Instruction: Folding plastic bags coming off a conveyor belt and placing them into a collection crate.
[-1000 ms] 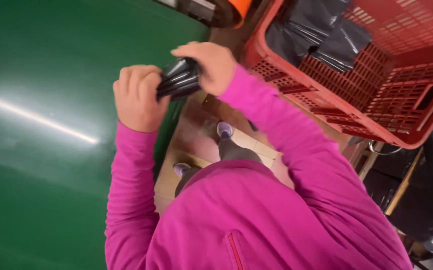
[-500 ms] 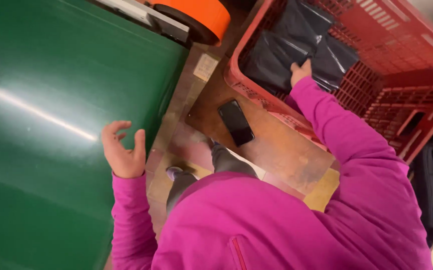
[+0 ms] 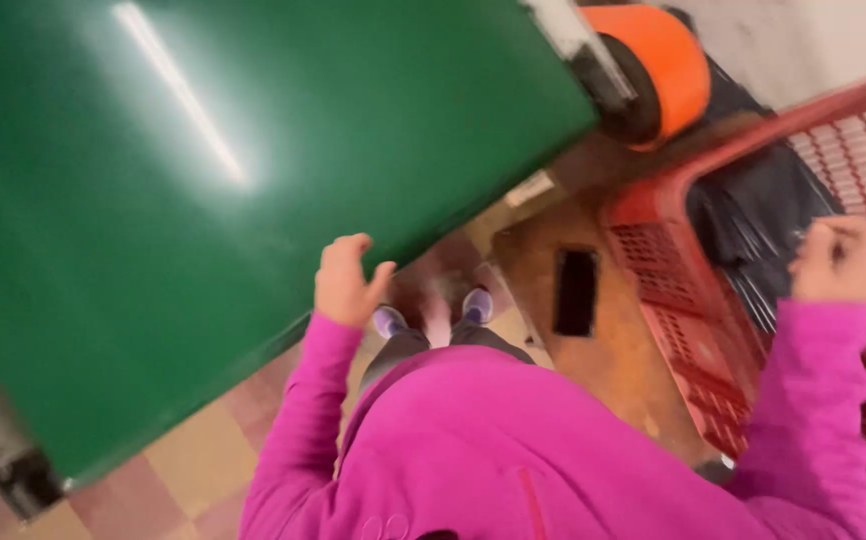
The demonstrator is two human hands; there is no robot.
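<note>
Black plastic bags (image 3: pixel 753 215) lie in the red crate (image 3: pixel 673 290) at the right, where the right hand (image 3: pixel 841 260) is clenched around a bit of the black film, arm raised. The left hand (image 3: pixel 346 282) hangs half open, fingers loosely curled and holding nothing, at the edge of the green surface (image 3: pixel 203 180).

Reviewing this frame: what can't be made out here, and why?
Head view only:
- Right hand: closed over the black bags in the red crate; motion blur hides whether it grips one.
- Red crate: cut off by the right edge.
- Left hand: open at the green table edge; contact unclear.
- Black flat thing on the floor: too blurred to identify.
</note>
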